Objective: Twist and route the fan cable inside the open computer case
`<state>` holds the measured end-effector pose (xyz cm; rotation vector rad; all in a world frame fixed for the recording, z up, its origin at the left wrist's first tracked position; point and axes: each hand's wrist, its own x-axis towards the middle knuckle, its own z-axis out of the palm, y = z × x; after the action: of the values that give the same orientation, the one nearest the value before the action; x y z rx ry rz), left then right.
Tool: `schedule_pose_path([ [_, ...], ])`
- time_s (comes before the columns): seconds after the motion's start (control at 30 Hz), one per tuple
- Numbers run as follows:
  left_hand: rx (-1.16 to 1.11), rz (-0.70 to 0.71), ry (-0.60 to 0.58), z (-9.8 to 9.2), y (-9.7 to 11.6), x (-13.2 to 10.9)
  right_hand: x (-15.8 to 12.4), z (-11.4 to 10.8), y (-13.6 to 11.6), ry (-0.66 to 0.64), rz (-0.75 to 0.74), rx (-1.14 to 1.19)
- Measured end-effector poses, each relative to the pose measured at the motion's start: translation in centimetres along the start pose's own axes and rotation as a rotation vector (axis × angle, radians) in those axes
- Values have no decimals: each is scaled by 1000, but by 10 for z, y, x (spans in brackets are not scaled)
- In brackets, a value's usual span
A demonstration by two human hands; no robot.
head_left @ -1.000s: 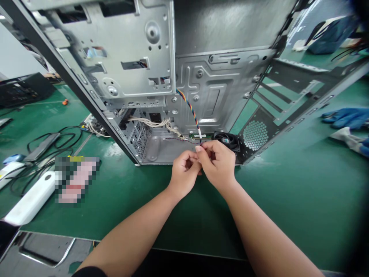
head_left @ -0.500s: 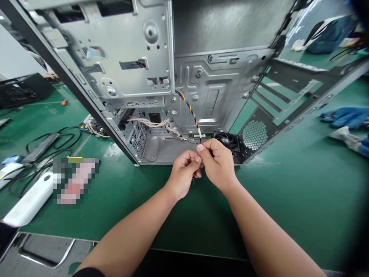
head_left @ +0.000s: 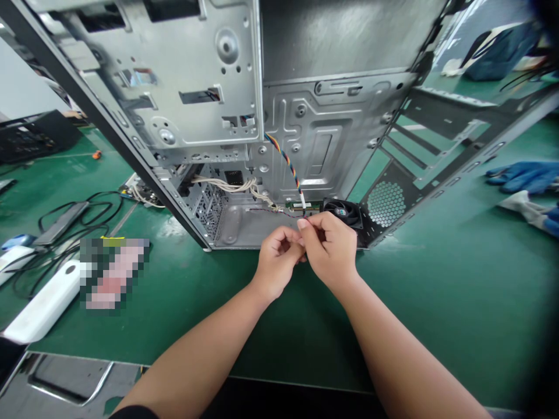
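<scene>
My left hand [head_left: 279,262] and my right hand [head_left: 329,247] meet fingertip to fingertip at the lower front of an open computer case [head_left: 213,75]. A thin dark-red twisted wire [head_left: 264,210] runs along the case floor into the pinch of my right hand. My left thumb and index finger are also pressed together; what lies between them is hidden. Just behind the fingertips hangs a multicoloured twisted cable [head_left: 288,166] with a white sleeve [head_left: 303,199]. A black fan [head_left: 343,213] sits right of my right hand, and a green memory module [head_left: 312,206] lies behind it.
Pale bundled cables [head_left: 231,185] cross the lower left of the case. On the green table [head_left: 437,302] are a white power strip [head_left: 48,302], a black adapter [head_left: 63,223] with cords, and blue gloves [head_left: 524,176] to the right. A pixelated patch [head_left: 117,273] hides something.
My hands stay almost in place, with my fingers shifting slightly at the pinch. A small dark piece that dangled below my left hand is out of sight.
</scene>
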<state>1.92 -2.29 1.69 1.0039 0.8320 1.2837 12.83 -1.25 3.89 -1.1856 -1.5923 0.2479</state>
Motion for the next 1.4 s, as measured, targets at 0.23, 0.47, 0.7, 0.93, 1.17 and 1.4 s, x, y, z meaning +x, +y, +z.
schedule_pose_path([
  [0.23,-59,-80,-76,-3,-1,0,4,-3,0,-109,8,98],
  [0.47,-75,-78,-57,-1,0,0,4,-2,1,-118,56,127],
  [0.7,60,45,28,1,-1,-1,1,-1,1,-4,-24,14],
  [0.93,63,50,21,-1,-3,-1,1,-2,0,2,-23,17],
  [1.17,-23,-49,-60,-1,0,-1,2,-2,0,-71,16,69],
  [1.4,-47,-89,-81,-2,1,-1,4,-4,-2,-105,58,141],
])
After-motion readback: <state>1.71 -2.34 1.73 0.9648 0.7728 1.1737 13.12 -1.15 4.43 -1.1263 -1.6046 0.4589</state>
